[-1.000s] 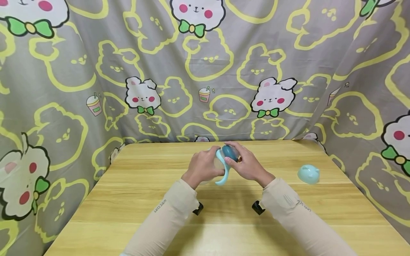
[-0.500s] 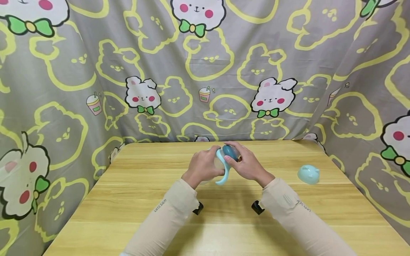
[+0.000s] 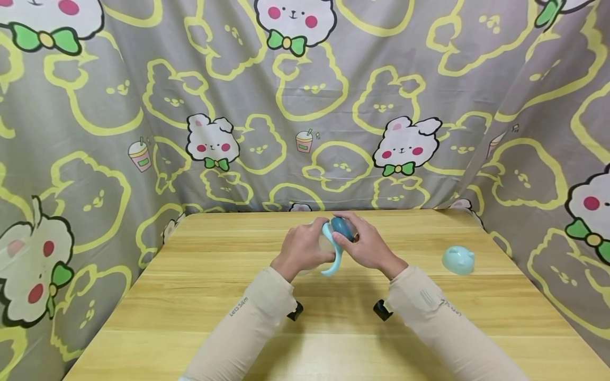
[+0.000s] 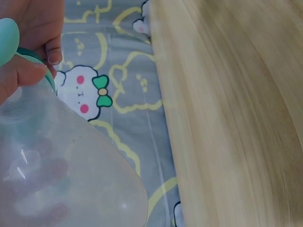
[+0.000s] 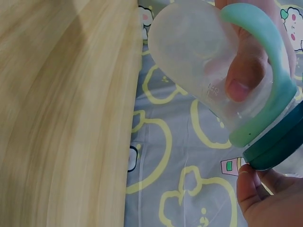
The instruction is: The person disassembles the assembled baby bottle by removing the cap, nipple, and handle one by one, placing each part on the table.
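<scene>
A clear baby bottle (image 5: 189, 52) is held up over the table between both hands, lying tilted on its side. My left hand (image 3: 301, 246) grips the bottle body, its thumb passing inside the mint handle (image 5: 280, 56) in the right wrist view. With thumb and fingers, my right hand (image 3: 370, 244) holds the dark teal collar ring (image 5: 274, 139) at the bottle's top end. The clear part beyond the ring is mostly covered by that hand. To the right on the table lies a mint cap (image 3: 458, 260) with small ear-like bumps, apart from both hands.
The wooden table (image 3: 190, 317) reaches back to a grey curtain (image 3: 343, 79) printed with rabbits and yellow outlines, which also hangs along both sides. A black piece shows below each sleeve cuff, at the wrists.
</scene>
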### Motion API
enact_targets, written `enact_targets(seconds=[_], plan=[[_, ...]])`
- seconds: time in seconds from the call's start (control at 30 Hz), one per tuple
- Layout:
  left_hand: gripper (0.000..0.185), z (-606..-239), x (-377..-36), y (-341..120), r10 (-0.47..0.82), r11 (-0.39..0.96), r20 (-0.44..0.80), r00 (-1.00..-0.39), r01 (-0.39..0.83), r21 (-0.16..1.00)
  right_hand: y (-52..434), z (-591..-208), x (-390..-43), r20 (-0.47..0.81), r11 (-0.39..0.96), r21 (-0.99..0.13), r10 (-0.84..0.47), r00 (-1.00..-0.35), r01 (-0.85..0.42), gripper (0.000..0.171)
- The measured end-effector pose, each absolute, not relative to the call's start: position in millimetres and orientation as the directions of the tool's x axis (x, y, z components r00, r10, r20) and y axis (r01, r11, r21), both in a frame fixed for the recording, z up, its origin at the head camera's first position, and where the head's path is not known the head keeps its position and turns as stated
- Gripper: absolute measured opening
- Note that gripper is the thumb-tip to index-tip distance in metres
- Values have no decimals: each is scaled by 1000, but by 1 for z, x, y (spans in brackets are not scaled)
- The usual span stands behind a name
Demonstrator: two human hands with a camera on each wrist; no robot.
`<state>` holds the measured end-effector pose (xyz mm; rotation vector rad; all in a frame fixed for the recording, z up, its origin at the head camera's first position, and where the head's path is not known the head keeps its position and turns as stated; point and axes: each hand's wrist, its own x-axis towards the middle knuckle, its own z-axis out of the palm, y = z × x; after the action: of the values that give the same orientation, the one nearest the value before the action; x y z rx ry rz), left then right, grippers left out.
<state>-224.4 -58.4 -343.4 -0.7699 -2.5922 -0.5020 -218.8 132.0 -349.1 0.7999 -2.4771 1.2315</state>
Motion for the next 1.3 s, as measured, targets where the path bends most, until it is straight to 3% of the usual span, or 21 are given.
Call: enact_targets(seconds=[1.3], plan=[[75,-344,-225,-61,418,802,436,-797,549,234,139,-349,-220,452,485,-662,-351,-820,-572,48]])
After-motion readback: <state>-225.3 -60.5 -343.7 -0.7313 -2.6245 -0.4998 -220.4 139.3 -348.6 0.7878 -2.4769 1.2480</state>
